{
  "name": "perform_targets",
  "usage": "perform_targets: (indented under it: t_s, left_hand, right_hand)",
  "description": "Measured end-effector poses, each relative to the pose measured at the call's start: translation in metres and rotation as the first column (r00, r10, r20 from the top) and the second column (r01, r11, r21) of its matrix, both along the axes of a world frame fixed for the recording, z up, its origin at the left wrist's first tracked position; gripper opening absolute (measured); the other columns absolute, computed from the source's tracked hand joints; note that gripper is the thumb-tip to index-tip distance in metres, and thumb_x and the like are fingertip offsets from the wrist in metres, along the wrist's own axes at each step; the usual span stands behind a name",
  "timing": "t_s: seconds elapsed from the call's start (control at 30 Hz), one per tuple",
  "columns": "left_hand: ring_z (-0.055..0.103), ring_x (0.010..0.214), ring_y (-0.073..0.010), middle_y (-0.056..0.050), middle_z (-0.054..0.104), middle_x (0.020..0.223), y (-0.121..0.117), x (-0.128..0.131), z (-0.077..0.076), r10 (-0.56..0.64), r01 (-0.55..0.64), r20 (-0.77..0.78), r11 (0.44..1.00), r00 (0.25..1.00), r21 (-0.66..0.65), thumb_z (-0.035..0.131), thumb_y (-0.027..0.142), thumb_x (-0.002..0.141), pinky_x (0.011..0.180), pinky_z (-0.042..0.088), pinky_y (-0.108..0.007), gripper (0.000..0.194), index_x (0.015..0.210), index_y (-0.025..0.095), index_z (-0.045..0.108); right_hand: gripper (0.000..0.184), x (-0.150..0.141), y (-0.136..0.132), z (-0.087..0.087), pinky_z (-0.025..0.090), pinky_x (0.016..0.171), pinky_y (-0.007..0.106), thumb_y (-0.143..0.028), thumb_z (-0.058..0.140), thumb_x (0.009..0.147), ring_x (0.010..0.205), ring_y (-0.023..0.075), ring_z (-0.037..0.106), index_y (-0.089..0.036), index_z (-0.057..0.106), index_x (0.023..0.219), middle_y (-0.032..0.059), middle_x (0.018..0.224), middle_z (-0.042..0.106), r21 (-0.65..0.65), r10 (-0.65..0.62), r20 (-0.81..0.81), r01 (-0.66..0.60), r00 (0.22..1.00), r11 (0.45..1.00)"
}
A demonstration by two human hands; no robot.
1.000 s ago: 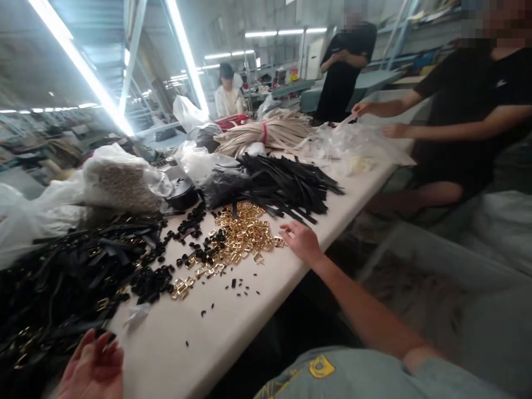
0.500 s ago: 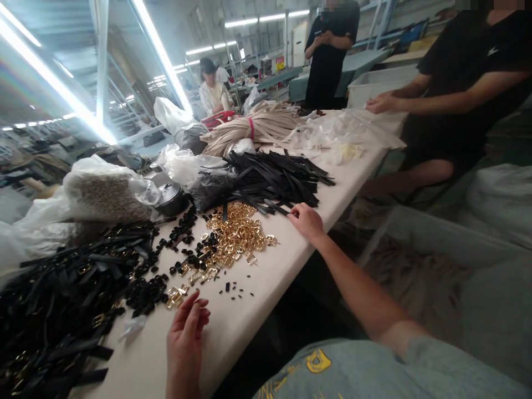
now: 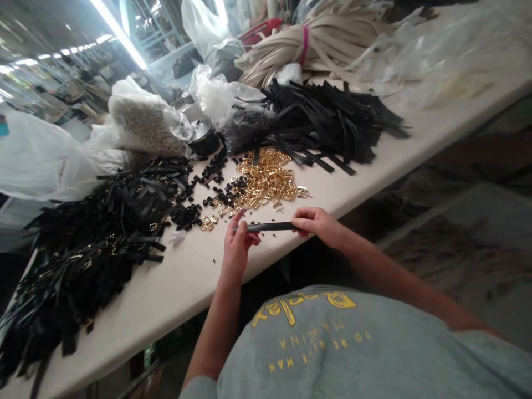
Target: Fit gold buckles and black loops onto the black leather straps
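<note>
Half a second ago the right hand [image 3: 318, 224] was at the strip pile [image 3: 336, 124], and the left hand [image 3: 236, 244] was empty. Now both hold one black strip [image 3: 272, 226] in the middle of the frame. Each hand pinches an end between thumb and fingers; one left finger sticks up. So both hands seem busy with this strip. Gold buckles [image 3: 268, 180] lie just above it in the picture.
</note>
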State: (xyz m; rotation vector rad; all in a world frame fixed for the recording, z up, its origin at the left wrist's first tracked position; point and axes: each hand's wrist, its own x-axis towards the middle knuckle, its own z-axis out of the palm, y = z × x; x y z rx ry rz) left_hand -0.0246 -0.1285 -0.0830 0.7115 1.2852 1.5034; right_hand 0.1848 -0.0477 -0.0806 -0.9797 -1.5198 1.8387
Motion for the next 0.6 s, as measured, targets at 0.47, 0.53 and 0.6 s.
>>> perform_targets:
  t_s: [0.47,0.53,0.6]
  left_hand:
    - [0.05,0.045,-0.0106,-0.001,0.062,0.059,-0.017,0.0,0.004,-0.009,0.009,-0.012,1.0,1.0,-0.004,0.054,0.041,0.087,0.045,0.038,-0.022,0.06,0.138,0.012,0.046]
    - [0.049,0.045,-0.0106,0.0,0.061,0.058,-0.019,0.001,0.006,-0.006,0.006,-0.016,1.0,1.0,-0.002,0.052,0.038,0.087,0.045,0.038,-0.022,0.058,0.139,0.013,0.046]
    - [0.048,0.044,-0.0104,0.0,0.06,0.058,-0.021,0.001,0.008,-0.006,0.006,-0.021,1.0,1.0,0.004,0.05,0.036,0.087,0.045,0.038,-0.022,0.057,0.139,0.013,0.046]
  right_hand:
    - [0.038,-0.002,-0.001,-0.021,0.031,0.038,0.016,-0.041,0.08,0.064,0.042,0.0033,0.044,-0.016,0.062,0.085,-0.0047,0.06,0.058,-0.31,-0.178,-0.218,0.105,0.96,0.945]
    - [0.036,-0.002,-0.002,-0.022,0.034,0.038,0.016,-0.039,0.081,0.063,0.042,0.0026,0.044,-0.017,0.062,0.084,-0.0052,0.062,0.058,-0.349,-0.209,-0.237,0.117,0.949,0.93]
    - [0.035,-0.002,-0.003,-0.023,0.037,0.038,0.016,-0.037,0.082,0.062,0.042,0.0022,0.045,-0.017,0.062,0.083,-0.0055,0.064,0.057,-0.363,-0.228,-0.233,0.133,0.945,0.922]
